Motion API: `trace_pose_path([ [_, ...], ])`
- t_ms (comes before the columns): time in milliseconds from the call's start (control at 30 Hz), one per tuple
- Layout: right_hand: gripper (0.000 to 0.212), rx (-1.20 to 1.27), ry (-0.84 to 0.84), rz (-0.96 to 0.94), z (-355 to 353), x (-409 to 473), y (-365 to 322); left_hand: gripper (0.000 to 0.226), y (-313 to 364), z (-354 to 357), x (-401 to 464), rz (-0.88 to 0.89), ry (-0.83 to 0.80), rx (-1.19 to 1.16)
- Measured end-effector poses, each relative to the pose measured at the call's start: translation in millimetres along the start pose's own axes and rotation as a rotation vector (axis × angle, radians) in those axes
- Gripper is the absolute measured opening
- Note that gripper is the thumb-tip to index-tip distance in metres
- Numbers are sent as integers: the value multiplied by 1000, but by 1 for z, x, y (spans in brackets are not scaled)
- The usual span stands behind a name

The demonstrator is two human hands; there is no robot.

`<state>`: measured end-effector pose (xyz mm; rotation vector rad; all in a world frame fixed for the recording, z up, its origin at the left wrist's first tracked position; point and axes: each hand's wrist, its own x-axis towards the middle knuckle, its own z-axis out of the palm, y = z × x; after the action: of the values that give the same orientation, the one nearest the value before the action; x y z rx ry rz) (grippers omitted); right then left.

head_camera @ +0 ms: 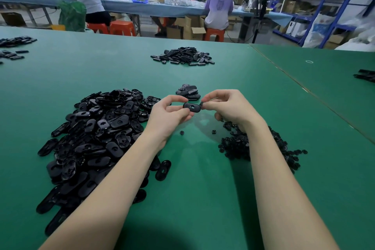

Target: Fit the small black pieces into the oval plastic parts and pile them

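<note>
My left hand (pixel 169 113) pinches a black oval plastic part (pixel 191 107) above the green table (pixel 203 178). My right hand (pixel 225 105) pinches a small black piece (pixel 202 104) at the oval's right end. A big heap of oval parts (pixel 97 134) lies to the left. A heap of small black pieces (pixel 259 144) lies to the right, partly under my right forearm. Just behind my hands sits a small pile of oval parts (pixel 188 91). Two loose small pieces (pixel 181 132) lie on the table below my hands.
Another pile of black parts (pixel 182 56) lies farther back in the middle, and more lie at the far left (pixel 14 45) and right edge (pixel 365 75). A seam (pixel 304 87) runs between two table tops. People sit at a bench behind; shelves stand at right.
</note>
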<state>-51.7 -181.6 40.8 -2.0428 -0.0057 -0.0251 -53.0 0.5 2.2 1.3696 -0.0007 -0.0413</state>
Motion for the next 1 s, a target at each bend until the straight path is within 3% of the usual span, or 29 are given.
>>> trace_pose_path([
  [233,8,104,10,3,2,0,-8,24,1,-1,-1,77,23,87],
  [633,9,67,4,27,11,3,-7,25,7,2,-6,112,-6,148],
  [1000,8,160,32,194,19,9,-6,25,6,1,-6,174,52,255],
])
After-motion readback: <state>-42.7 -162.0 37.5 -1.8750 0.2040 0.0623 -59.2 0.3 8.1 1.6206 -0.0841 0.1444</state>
